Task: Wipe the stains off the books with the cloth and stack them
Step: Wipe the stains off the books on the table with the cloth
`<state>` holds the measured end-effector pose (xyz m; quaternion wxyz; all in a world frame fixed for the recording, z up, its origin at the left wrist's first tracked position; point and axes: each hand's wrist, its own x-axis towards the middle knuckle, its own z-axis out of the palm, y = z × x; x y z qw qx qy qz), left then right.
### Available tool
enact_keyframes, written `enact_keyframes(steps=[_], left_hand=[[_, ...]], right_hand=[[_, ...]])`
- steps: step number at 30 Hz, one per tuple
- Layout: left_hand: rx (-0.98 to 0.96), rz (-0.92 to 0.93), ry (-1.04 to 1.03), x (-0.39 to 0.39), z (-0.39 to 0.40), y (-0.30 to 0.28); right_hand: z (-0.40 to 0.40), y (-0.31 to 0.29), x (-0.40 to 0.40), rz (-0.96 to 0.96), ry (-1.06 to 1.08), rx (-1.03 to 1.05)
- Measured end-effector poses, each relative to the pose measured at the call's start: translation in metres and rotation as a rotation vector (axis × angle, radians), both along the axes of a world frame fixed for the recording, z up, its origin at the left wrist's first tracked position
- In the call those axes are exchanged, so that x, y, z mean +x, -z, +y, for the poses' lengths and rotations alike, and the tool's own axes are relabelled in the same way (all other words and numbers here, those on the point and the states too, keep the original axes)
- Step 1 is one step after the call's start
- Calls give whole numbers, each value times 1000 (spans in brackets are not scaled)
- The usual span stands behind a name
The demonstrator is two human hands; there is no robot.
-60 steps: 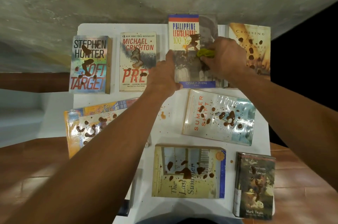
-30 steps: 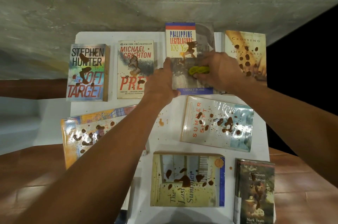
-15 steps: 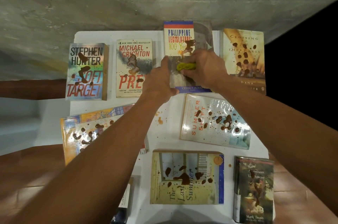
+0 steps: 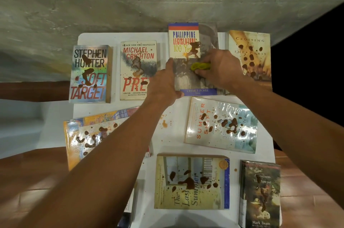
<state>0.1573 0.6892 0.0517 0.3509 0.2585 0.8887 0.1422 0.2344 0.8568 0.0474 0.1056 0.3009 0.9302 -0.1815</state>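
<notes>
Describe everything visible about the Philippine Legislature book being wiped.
The Philippine Legislature book is a glossy paperback lying flat, face up, at the far edge of the white table. Its cover has a blue and red band, a greyish photo and a blue author strip. A brown stain sits by the title. The left hand holds its near left corner; the right hand presses a green cloth onto it.

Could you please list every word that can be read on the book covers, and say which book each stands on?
"STEPHEN HUNTER SOFT TARGET": far-left book.
"MICHAEL CRICHTON PREY", "#1 NEW YORK TIMES BESTSELLER": second book; its "Y" is hidden.
"PHILIPPINE LEGISLATURE 100 Ye...", "CESAR P. POBRE": book being wiped.
"CROSSING ON THE PARIS": far-right book.
"SUMMER S..FT": glossy book, partly stained.
"The Last Summer": near book.
"Mark Twain": near-right book; title blurred.
Left glossy book: unreadable.
</notes>
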Motion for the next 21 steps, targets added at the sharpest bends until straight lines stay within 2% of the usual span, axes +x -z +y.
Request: enact_keyframes(steps=[2,5,9,13,17,21], left_hand=[[6,-6,-3,-1,0,-1],[12,-14,-6,-1,0,-3],[10,-15,-4,-1,0,-4],[11,-17,-9,0,0,-5],[9,-16,-2,-1,0,-5],[0,-15,-4,0,1,-5]], right_hand=[[4,-2,0,-18,-14,16],[11,-2,0,14,121,66],[7,-5,2,-29,-48,-7],[13,-3,0,2,150,65],[11,-5,-2,-25,35,5],[11,-2,-4,28,197,74]])
